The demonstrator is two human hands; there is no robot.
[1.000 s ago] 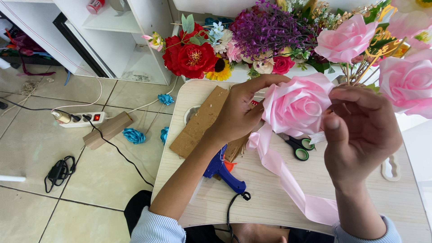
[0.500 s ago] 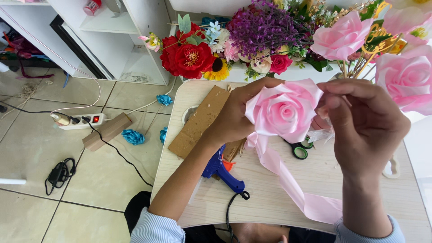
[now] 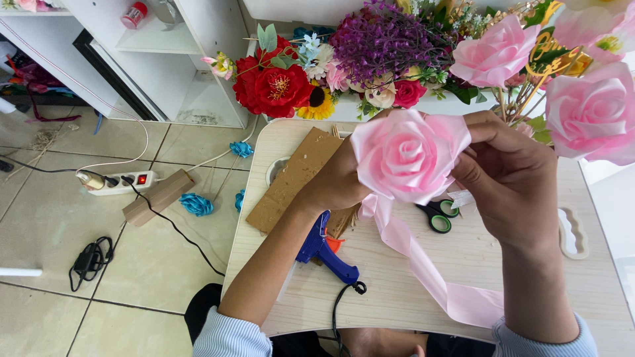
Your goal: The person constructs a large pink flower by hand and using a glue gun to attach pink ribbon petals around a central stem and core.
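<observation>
You've lifted the pink ribbon rose (image 3: 409, 155) higher; your left hand (image 3: 340, 182) grasps its base while your right hand (image 3: 509, 178) pinches the outer petal, wrapping on.

Pale pink ribbon rose (image 3: 405, 155) with a trailing pink ribbon tail (image 3: 436, 281); blue glue gun (image 3: 325, 250) with an orange trigger; green-handled scissors (image 3: 438, 215); brown cardboard (image 3: 294, 178); light wood-grain desk (image 3: 397, 297). Behind: red flowers (image 3: 278, 86), purple sprigs (image 3: 387, 39), a yellow sunflower (image 3: 316, 106). Blue ribbon roses (image 3: 197, 205) on the beige tiled floor (image 3: 53, 311); blue-and-white striped sleeves (image 3: 228, 337).
</observation>
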